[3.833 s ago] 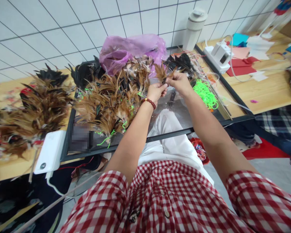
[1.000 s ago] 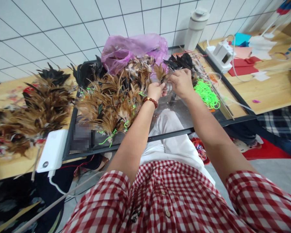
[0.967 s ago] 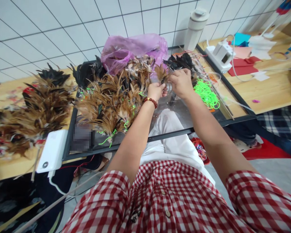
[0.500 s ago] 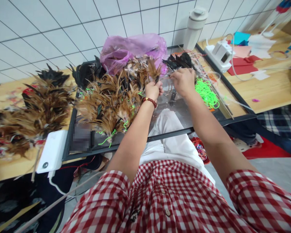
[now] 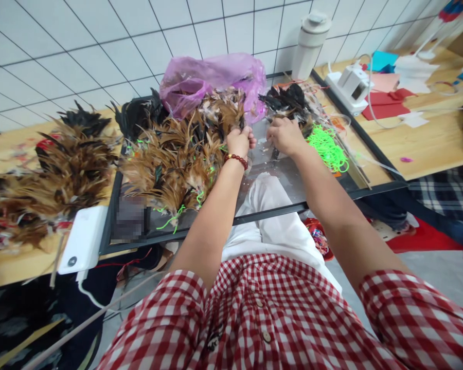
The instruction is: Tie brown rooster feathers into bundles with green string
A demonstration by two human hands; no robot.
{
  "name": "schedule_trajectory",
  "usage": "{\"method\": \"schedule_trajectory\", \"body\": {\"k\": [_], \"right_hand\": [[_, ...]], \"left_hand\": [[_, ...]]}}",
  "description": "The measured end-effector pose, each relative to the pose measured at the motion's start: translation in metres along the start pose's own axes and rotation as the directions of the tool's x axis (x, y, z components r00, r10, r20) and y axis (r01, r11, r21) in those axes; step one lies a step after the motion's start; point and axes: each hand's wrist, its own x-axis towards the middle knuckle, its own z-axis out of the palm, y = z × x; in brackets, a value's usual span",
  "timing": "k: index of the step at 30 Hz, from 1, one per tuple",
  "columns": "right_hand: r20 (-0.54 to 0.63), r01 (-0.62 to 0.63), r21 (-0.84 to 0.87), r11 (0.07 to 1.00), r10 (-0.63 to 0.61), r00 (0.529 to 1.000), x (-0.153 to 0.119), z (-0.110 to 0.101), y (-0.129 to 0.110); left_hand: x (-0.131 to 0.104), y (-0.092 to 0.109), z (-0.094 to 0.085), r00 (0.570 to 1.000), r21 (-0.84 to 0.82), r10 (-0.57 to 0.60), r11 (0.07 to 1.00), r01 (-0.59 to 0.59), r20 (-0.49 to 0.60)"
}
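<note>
My left hand [image 5: 239, 140], with a beaded bracelet at the wrist, is closed around the base of a small bunch of brown feathers [image 5: 234, 119]. Its tips point away from me and blend into the pile behind. Across a small gap, my right hand [image 5: 287, 135] has its fingers curled in a pinch; anything between them is too small to make out. Just beyond it lie black feathers [image 5: 283, 97]. A tangle of bright green cords [image 5: 326, 149] rests beside my right wrist. To the left spreads a large heap of brown feather bunches [image 5: 170, 154], some tied with green.
A glass-topped black-framed tray [image 5: 270, 211] spans over my lap. Behind the heap sits a purple plastic bag [image 5: 216, 69]; a white bottle [image 5: 310, 46] stands near the wall. A power strip [image 5: 345, 90] is at right, a white power bank [image 5: 83, 239] at left, beside more feathers [image 5: 69, 164].
My right hand has drawn back from the black feathers, slightly left and toward me. My left hand has shifted a little left, and the feather bunch has tilted lower toward the heap.
</note>
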Motion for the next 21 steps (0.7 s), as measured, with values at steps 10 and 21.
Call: {"method": "schedule_trajectory", "body": {"k": [10, 21], "right_hand": [[-0.159, 0.101, -0.027, 0.995, -0.104, 0.982, 0.001, -0.006, -0.007], [-0.175, 0.128, -0.019, 0.992, -0.129, 0.976, 0.002, -0.002, -0.011]], "left_hand": [[0.012, -0.011, 0.000, 0.992, 0.189, 0.119, 0.974, -0.123, 0.035], [0.011, -0.023, 0.002, 0.961, 0.435, 0.175, 0.864, -0.254, 0.215]]}}
